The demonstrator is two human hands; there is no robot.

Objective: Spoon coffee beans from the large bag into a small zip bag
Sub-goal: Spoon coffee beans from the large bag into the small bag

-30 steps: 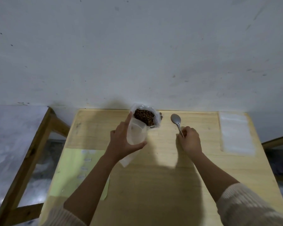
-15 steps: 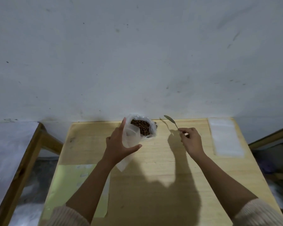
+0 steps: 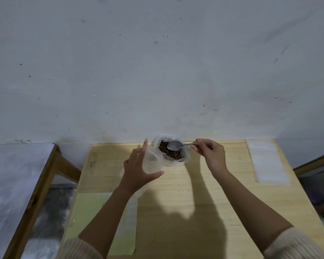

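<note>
step: first scoop | right hand [image 3: 212,156] pinches spoon [image 3: 173,146] handle; bowl just beyond the grip, over coffee beans [image 3: 173,155] in large bag [image 3: 186,157] | left hand [image 3: 138,170] grips small zip bag [image 3: 153,163], touching large bag | advice: dip shallow, lift level, keep the mouth wide

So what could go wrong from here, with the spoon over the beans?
1. No hand steadies the large bag; the spoon in the right hand, digging into the coffee beans, might tip it.
2. The left hand holds the soft small zip bag; if its mouth sags, beans could spill on the table.
</note>
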